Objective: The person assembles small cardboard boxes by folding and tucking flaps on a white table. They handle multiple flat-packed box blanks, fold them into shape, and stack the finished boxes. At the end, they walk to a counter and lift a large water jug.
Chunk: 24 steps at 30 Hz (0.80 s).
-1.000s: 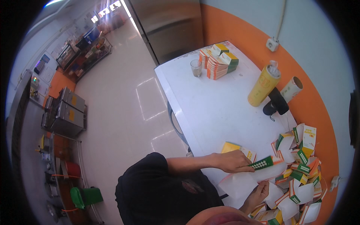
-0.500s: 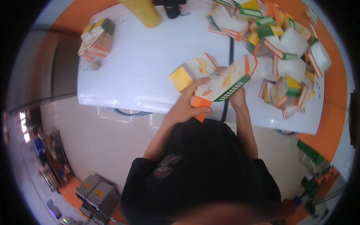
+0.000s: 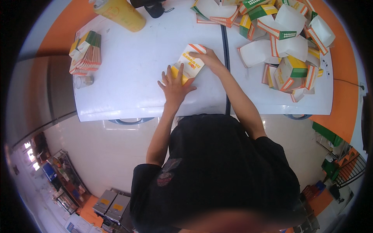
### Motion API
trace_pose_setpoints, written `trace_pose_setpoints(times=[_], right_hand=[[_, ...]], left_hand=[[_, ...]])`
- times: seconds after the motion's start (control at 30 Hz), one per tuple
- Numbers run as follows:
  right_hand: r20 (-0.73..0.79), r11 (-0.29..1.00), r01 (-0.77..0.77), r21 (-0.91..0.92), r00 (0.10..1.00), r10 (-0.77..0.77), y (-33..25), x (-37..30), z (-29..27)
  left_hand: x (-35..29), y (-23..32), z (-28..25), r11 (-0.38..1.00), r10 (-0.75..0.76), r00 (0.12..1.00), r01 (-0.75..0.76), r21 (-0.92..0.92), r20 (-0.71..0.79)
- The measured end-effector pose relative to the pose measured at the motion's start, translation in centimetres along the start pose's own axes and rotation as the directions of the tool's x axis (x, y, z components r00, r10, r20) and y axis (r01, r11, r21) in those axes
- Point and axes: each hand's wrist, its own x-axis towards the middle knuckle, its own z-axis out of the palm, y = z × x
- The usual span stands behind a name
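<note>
A white food carton [image 3: 193, 64] with yellow print, an orange-edged end and a yellow end lies on the white table [image 3: 132, 77] in front of me. It looks flattened; whether another lies under it is hidden. My left hand [image 3: 176, 88] has its fingers spread over the carton's yellow end. With the thumb on top and the fingers along the far right edge, my right hand [image 3: 210, 61] grips the carton by its orange-edged end.
Opened paper cartons [image 3: 287, 46] are heaped on the right. A stack of flattened cartons [image 3: 87, 54] sits at the left, beside a small clear glass [image 3: 84, 81]. A yellow cup [image 3: 120, 14] and a black object [image 3: 154, 9] stand at the back. A dark seam [image 3: 225, 58] crosses the table.
The tilted carton I held near my body is now down on the table, away from me. My left hand has let go and spread; my right hand has come to its far end.
</note>
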Motion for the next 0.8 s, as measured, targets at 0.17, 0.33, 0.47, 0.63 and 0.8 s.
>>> trace_pose_setpoints(times=[0.17, 0.33, 0.47, 0.63, 0.8], right_hand=[[-0.238, 0.593, 0.107, -0.798, 0.848, -0.474, 3.2, 0.7, -1.3], [-0.185, 0.398, 0.173, -0.901, 0.676, -0.714, 4.8, 0.0, -2.3], [-0.341, 0.623, 0.370, -0.689, 0.594, -0.729, 4.2, -0.7, -3.7], [-0.256, 0.550, 0.116, -0.827, 0.793, -0.553, 4.1, -4.7, -8.8], [-0.282, 0.466, -0.014, -0.885, 0.812, -0.511, 5.0, -9.1, -11.4]], left_hand=[[0.8, 1.5, 3.7, 0.993, 0.000, 0.999, 0.005, 0.119, -0.038], [1.3, 1.3, 5.2, 0.998, 0.040, 0.998, -0.037, 0.047, -0.052], [1.6, -0.1, 6.5, 0.998, -0.001, 0.996, -0.005, -0.068, -0.084], [2.4, -0.4, 6.2, 0.993, -0.052, 0.999, 0.051, -0.104, -0.006], [4.7, -3.4, 2.6, 0.987, 0.060, 0.996, -0.068, -0.144, -0.059]])
